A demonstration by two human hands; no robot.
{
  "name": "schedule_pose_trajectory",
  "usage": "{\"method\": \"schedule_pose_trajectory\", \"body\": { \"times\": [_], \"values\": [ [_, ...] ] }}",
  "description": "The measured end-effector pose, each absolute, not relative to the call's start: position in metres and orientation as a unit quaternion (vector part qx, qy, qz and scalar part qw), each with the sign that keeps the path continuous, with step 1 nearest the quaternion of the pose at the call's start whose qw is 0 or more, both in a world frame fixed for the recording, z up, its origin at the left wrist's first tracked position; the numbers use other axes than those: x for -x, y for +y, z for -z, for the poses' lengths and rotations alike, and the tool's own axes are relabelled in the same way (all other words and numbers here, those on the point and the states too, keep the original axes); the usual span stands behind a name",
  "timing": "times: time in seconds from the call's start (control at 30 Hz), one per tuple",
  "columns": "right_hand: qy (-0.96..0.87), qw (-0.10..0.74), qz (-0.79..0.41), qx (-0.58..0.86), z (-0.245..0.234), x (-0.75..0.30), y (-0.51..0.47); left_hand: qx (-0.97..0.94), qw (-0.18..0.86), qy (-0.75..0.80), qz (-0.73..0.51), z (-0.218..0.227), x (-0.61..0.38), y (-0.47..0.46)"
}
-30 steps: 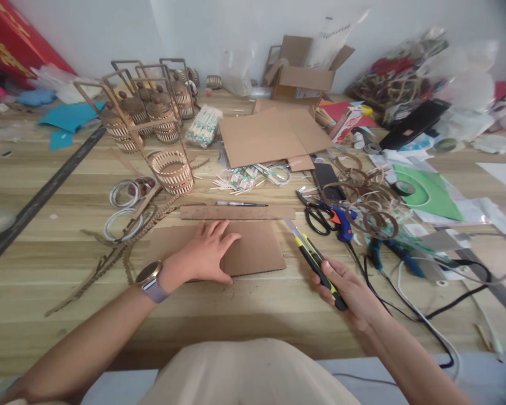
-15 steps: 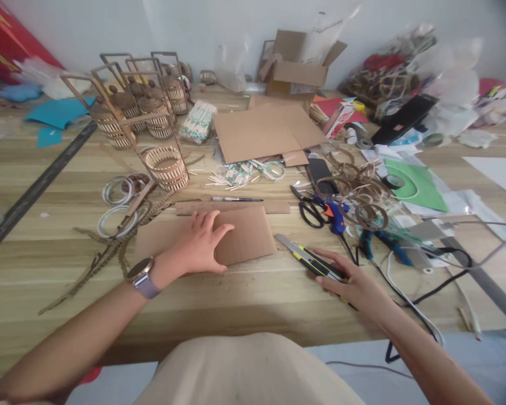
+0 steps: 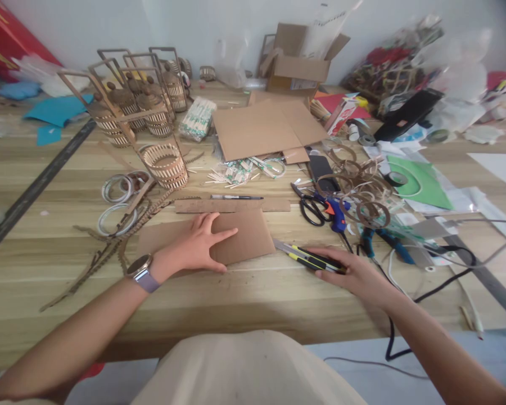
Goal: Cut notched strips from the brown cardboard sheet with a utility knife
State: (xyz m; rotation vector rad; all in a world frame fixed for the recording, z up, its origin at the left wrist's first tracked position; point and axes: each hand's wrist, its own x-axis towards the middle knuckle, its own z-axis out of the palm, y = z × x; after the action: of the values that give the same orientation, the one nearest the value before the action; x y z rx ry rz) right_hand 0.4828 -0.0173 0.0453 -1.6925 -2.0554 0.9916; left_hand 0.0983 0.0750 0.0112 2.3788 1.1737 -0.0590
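Observation:
My left hand [image 3: 200,244] lies spread on a piece of brown cardboard [image 3: 247,236] on the wooden table, fingers apart. A yellow and black utility knife [image 3: 310,259] is gripped in my right hand [image 3: 349,273]. Its blade is out and points left, with the tip at or very near the cardboard's right edge; whether it touches I cannot tell. Just beyond the sheet lies a narrow cardboard strip [image 3: 236,205], with a black pen [image 3: 236,197] along its far side.
Black scissors [image 3: 314,211], a blue glue gun [image 3: 338,216], brown rings [image 3: 371,214] and cables crowd the right. Small slatted baskets [image 3: 165,166] and white tape rolls [image 3: 117,219] stand at left. Larger cardboard sheets [image 3: 257,132] and an open box [image 3: 299,67] lie farther back.
My right hand has brought the knife slightly left and turned it flatter, its tip now by the cardboard's edge. My left hand stays on the cardboard, its fingers a little more stretched out.

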Motion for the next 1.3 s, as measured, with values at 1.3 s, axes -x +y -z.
{"method": "schedule_pose_trajectory", "body": {
  "times": [1.3],
  "values": [
    [-0.809, 0.144, -0.148, 0.55, -0.017, -0.464, -0.034, -0.879, 0.182, 0.441, 0.022, -0.017, -0.112, 0.065]
  ]
}}
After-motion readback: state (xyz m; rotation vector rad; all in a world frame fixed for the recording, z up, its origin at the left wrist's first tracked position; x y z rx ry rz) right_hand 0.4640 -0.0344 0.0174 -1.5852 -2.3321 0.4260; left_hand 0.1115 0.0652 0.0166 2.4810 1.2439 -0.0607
